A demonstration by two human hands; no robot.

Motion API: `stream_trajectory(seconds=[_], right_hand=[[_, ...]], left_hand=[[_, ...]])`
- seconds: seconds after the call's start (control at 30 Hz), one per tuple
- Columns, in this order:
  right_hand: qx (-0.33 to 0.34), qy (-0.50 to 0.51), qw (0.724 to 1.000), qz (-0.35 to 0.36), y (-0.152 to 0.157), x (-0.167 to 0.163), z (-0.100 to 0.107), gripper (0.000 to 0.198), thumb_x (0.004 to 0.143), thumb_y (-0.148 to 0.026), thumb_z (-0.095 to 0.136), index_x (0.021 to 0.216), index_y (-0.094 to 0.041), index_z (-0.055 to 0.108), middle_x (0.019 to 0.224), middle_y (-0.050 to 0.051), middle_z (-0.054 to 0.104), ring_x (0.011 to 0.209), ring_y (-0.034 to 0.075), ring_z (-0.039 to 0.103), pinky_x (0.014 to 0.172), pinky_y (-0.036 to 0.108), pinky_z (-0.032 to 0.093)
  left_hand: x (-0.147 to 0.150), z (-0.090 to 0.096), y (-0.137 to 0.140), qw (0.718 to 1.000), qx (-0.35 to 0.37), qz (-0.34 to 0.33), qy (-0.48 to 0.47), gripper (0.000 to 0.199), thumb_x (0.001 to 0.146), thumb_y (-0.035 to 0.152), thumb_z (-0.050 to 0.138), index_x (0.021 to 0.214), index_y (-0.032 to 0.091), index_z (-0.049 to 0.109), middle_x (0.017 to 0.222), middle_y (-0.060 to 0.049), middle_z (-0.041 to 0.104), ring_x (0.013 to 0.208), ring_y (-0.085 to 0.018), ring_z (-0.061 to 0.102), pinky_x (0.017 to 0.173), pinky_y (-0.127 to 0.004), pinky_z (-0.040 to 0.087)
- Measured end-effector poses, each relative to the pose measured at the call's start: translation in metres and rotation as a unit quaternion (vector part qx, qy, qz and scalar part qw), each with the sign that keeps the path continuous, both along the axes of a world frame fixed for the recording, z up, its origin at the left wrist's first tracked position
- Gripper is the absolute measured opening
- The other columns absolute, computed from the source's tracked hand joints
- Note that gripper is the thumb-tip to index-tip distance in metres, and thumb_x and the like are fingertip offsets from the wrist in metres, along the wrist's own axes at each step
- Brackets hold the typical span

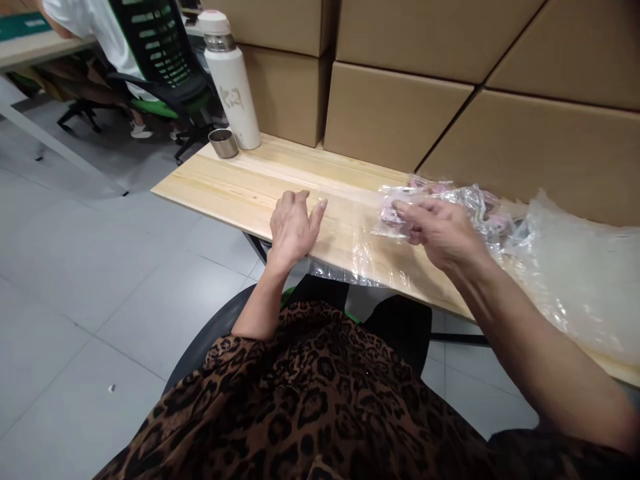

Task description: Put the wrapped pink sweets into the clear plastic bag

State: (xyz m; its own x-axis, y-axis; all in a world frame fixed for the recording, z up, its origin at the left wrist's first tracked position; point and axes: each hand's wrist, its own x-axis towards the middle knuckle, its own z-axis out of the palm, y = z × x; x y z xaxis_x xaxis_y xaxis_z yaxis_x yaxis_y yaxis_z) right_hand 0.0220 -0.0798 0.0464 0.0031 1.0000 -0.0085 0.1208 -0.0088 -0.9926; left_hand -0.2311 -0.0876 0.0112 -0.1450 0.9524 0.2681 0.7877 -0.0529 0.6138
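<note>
My right hand (435,230) pinches a small clear plastic packet (386,212) with pink contents, held a little above the wooden table. What exactly lies inside the packet is too blurred to name. A thin clear plastic bag (357,250) lies flat on the table below it, its near end hanging over the front edge. At that bag's left side is my left hand (295,230), thumb and fingers apart, with nothing gripped. More pink packets (495,217) lie heaped behind and to the right of my right hand.
A stack of clear plastic bags (595,273) covers the table's right end. Cardboard boxes (395,113) form a wall along the back. On the left stand a white bottle (234,97) and a metal cup (223,144). Beyond, a person sits on a green-black chair (160,53).
</note>
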Motion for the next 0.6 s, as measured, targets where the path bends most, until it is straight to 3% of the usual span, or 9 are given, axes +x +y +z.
stream_trajectory(seconds=[0.1,0.23,0.4,0.5,0.6], right_hand=[[-0.068,-0.028,0.997,-0.009,0.032,-0.021,-0.014,0.044,0.084,-0.033,0.091,0.058,-0.021,0.057,0.05,-0.002,0.05,0.045,0.007,0.037,0.041,0.023,0.024],[-0.118,-0.055,0.99,-0.056,0.056,-0.036,-0.027,0.043,0.091,-0.021,0.081,0.057,-0.021,0.055,0.047,0.0,0.049,0.044,0.008,0.038,0.04,0.024,0.023],[-0.148,-0.038,0.986,-0.067,0.067,-0.023,-0.028,0.038,0.087,-0.021,0.085,0.061,-0.021,0.058,0.048,-0.001,0.052,0.041,0.007,0.038,0.035,0.021,0.022],[-0.166,-0.022,0.984,-0.056,0.07,-0.013,-0.032,0.038,0.086,-0.021,0.088,0.06,-0.02,0.059,0.047,-0.001,0.053,0.038,0.006,0.039,0.033,0.02,0.025],[-0.151,-0.003,0.988,-0.045,0.075,-0.01,-0.039,0.04,0.081,-0.024,0.093,0.06,-0.02,0.059,0.045,-0.001,0.052,0.036,0.006,0.039,0.031,0.019,0.023]], left_hand=[[-0.008,-0.004,0.011,0.996,-0.083,0.024,0.039,0.048,0.102,0.058,0.058,0.12,0.015,0.07,0.129,-0.022,0.066,0.121,-0.038,0.063,0.113,-0.058,0.049],[0.0,-0.006,0.015,0.995,-0.096,-0.013,0.005,0.033,0.091,0.051,0.076,0.087,0.021,0.063,0.107,-0.014,0.066,0.109,-0.034,0.063,0.108,-0.052,0.05],[0.01,0.0,0.016,0.992,-0.115,-0.052,-0.01,0.028,0.093,0.027,0.066,0.07,0.024,0.05,0.088,-0.008,0.064,0.095,-0.028,0.062,0.098,-0.045,0.049],[0.012,0.001,0.016,0.989,-0.087,-0.074,-0.096,0.025,0.093,0.027,0.064,0.072,0.024,0.051,0.082,-0.004,0.064,0.085,-0.023,0.06,0.089,-0.038,0.047],[0.018,-0.001,0.02,0.957,-0.075,-0.125,-0.251,0.024,0.089,0.025,0.066,0.071,0.023,0.05,0.076,0.001,0.059,0.073,-0.015,0.053,0.076,-0.031,0.041]])
